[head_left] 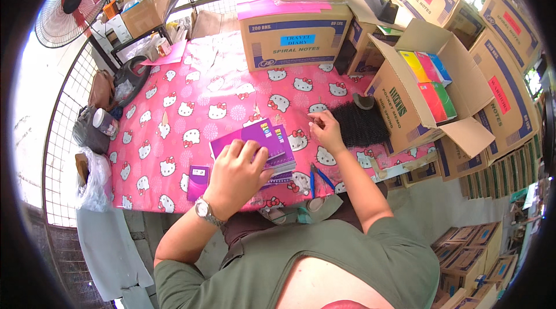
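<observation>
A stack of purple notebooks or covers (241,135) lies near the middle of the table. My left hand (240,164) rests over its near edge, fingers bent on the top cover and thumb at the side. My right hand (327,130) is raised to the right of the stack, thumb and fingertips close together; anything thin between them is too small to make out. Just right of it lies a pile of black spiral binding coils (364,126). Blue-handled pliers (317,181) lie near the table's front edge. A smaller purple booklet (198,183) sits left of my left wrist.
A pink patterned cloth (145,161) covers the table. An open carton (405,106) with colourful notebooks stands at the right, and a closed carton (295,39) at the back. A fan (72,2), a jar (104,122) and plastic bags (92,178) are on the left. More cartons (507,86) are stacked rightward.
</observation>
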Tool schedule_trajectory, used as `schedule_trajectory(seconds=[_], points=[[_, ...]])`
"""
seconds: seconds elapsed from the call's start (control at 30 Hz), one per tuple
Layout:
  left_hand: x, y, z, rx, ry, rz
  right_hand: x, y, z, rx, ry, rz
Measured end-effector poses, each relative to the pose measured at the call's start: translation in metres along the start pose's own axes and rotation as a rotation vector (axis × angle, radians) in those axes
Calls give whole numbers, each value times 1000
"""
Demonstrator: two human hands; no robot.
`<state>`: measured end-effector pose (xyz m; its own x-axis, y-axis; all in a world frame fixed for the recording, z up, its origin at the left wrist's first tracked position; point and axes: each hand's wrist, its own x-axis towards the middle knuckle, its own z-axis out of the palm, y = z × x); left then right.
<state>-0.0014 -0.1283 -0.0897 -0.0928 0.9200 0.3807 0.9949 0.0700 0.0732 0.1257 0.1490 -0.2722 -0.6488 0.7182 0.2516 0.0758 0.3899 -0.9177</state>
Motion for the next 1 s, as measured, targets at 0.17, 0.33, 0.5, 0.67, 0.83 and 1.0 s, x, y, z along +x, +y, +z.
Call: schedule_trajectory(seconds=[0.17,0.33,0.5,0.67,0.83,1.0], points=[[1,7,-9,37,-30,102,-14,-89,-32,-55,106,-363],[11,5,-40,-111,-123,126,-18,-121,-45,-128,146,-621],[33,-3,-57,-97,-51,53,-23,-149,-37,-76,141,-682],[31,1,-30,-87,66,34,-21,-161,-36,-162,148,-775],[34,11,-18,-130,240,-20,-20,-165,-34,-196,207,-836],[37,18,3,-82,433,-92,-17,-172,-34,-318,285,-939]])
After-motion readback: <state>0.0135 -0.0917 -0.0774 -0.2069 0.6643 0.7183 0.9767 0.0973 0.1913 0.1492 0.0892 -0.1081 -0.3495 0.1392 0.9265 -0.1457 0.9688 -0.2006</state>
